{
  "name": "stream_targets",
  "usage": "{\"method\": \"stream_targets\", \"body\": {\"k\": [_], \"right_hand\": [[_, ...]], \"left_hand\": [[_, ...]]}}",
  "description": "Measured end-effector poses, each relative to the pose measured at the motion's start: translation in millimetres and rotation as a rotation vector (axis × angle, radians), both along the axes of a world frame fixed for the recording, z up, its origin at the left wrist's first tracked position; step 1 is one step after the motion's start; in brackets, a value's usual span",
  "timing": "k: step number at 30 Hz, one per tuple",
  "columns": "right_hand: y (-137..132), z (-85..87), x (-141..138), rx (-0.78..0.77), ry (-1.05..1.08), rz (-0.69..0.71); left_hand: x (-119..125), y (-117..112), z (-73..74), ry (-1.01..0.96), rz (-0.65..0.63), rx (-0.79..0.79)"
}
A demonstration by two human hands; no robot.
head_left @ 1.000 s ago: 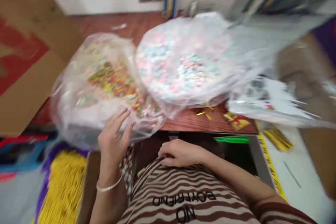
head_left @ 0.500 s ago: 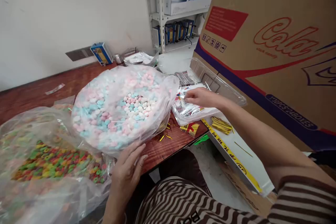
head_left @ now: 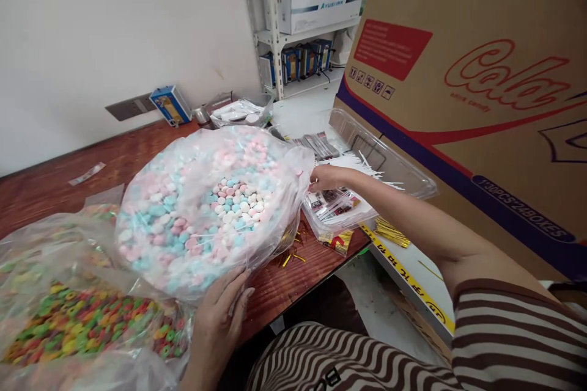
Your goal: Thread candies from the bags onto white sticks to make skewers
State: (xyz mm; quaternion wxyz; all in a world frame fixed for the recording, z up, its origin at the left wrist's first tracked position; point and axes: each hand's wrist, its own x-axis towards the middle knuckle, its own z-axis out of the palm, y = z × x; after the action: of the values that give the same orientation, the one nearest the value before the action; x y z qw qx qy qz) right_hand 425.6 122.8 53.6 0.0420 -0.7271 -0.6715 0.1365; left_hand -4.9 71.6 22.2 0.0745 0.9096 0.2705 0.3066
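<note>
A big clear plastic bag of pink, blue and white candies (head_left: pixel 206 208) lies on the wooden table (head_left: pixel 59 171). My left hand (head_left: pixel 220 311) rests flat against its near edge, fingers stretched out. My right hand (head_left: pixel 325 178) reaches across to the bag's right rim, fingers closed on the plastic there, just above a stack of small printed packets (head_left: pixel 337 204). A second clear bag with multicoloured ring candies (head_left: pixel 77 317) lies at the left front.
A large cardboard "Cola" box (head_left: pixel 481 85) stands at the right. A clear plastic tray (head_left: pixel 385 162) holds white sticks. Gold twist ties (head_left: pixel 389 232) lie on a white board. A metal shelf (head_left: pixel 275 24) and blue box (head_left: pixel 169 105) stand at the back.
The view swung from the lap up to the table. My right hand left my lap, reached the packets, then moved left to the bag's rim. My left hand shifted onto the pastel bag's edge.
</note>
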Motion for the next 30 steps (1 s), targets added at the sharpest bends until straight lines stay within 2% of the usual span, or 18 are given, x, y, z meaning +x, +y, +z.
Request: {"method": "stream_targets", "body": {"k": [3,5,7,10,14,17,21,26,28,30], "right_hand": [[-15.1,20.2,34.5,-0.006,-0.036,-0.155],[-33.1,25.9,53.9,-0.021,-0.09,-0.265],[-51.5,22.1,64.9,-0.06,-0.136,-0.322],[-68.3,8.4,68.4,-0.158,-0.188,-0.317],[-74.9,4.7,57.9,-0.166,-0.271,-0.279],[-80.6,10.3,37.5,-0.16,-0.249,-0.15],[-82.7,5.9,5.0,-0.286,-0.259,-0.013],[-72.4,-5.8,-17.0,-0.294,-0.303,-0.064],[-67.5,-3.7,-18.8,-0.295,-0.284,-0.12],[-66.3,6.3,-18.1,-0.282,-0.26,-0.193]], "left_hand": [[8.7,6.2,-1.9,0.025,-0.034,0.009],[14.3,7.6,-3.2,0.023,-0.042,-0.011],[21.0,6.0,-3.9,0.007,-0.041,-0.044],[32.4,4.5,-4.2,-0.011,-0.037,-0.085],[40.1,9.4,-5.5,-0.011,-0.033,-0.095],[38.0,12.5,-7.3,-0.012,-0.017,-0.095],[34.9,15.8,-8.9,-0.016,-0.038,-0.092],[33.6,12.6,-7.0,-0.016,-0.071,-0.085],[31.1,9.6,-6.0,-0.018,-0.073,-0.091],[26.7,6.1,-4.3,-0.016,-0.072,-0.103]]}}
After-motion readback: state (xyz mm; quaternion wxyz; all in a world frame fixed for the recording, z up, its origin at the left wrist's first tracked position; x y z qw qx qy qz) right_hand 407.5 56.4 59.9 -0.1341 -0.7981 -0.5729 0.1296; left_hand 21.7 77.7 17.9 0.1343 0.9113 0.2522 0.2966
